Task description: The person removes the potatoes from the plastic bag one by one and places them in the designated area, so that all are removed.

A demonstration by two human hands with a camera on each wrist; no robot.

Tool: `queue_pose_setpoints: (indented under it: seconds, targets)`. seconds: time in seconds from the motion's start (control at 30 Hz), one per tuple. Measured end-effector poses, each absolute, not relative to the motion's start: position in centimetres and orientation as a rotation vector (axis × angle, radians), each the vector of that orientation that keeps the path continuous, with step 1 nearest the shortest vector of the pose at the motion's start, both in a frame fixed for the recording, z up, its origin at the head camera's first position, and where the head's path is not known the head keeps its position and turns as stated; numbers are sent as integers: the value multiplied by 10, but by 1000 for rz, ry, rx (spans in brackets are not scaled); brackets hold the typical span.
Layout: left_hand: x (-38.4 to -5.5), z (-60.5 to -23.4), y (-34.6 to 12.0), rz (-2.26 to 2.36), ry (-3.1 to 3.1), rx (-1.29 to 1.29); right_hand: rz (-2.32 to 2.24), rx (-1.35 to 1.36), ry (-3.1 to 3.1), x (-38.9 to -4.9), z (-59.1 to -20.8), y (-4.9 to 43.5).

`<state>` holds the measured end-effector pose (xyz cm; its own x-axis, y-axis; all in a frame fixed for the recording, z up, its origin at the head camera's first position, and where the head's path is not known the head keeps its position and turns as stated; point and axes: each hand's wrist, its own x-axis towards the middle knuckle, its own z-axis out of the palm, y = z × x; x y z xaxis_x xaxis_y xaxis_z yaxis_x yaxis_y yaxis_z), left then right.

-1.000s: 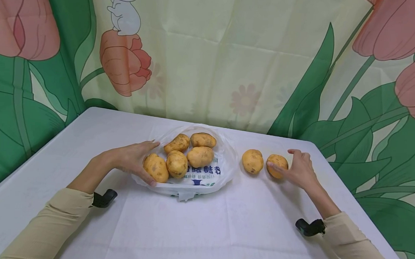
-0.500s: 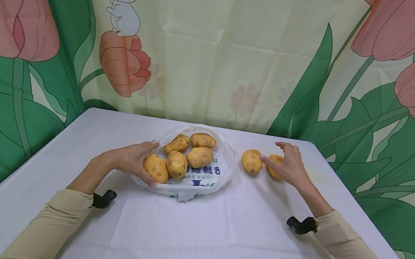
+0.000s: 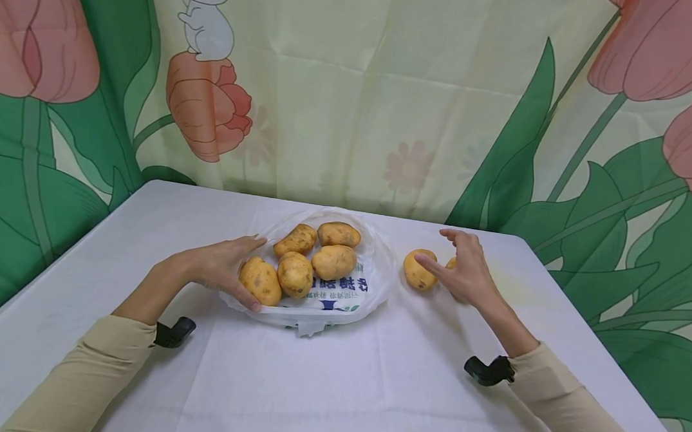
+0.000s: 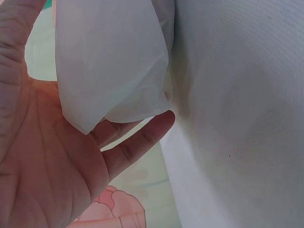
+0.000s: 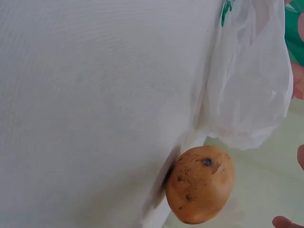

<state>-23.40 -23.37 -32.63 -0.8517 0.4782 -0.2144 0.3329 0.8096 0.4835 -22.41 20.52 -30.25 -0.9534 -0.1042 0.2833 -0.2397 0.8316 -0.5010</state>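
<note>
In the head view a white plastic bag lies spread open on the table with several potatoes in it, among them one at its left edge. My left hand spans that left side, thumb at the bag's near rim and fingers along its far side. The left wrist view shows the bag's film between thumb and fingers, the palm uncovered. Two potatoes lie to the right of the bag. My right hand hovers with fingers spread, thumb tip at the nearer-left potato, mostly covering the other potato.
A white cloth covers the table, whose far edge runs close behind the bag. A printed curtain with tulips hangs behind and at both sides. A black camera mount is strapped on each wrist.
My right hand has moved left, from around the right-hand loose potato toward the left one. Both loose potatoes stay where they were. My left hand and the bag have not moved.
</note>
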Motion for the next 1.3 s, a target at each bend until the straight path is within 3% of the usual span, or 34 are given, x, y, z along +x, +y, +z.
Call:
queue_pose_setpoints:
  seconds: [1.3]
  targets:
    - [-233, -326, -233, 620, 2679, 614, 1045, 477, -2728, -225, -305, 121]
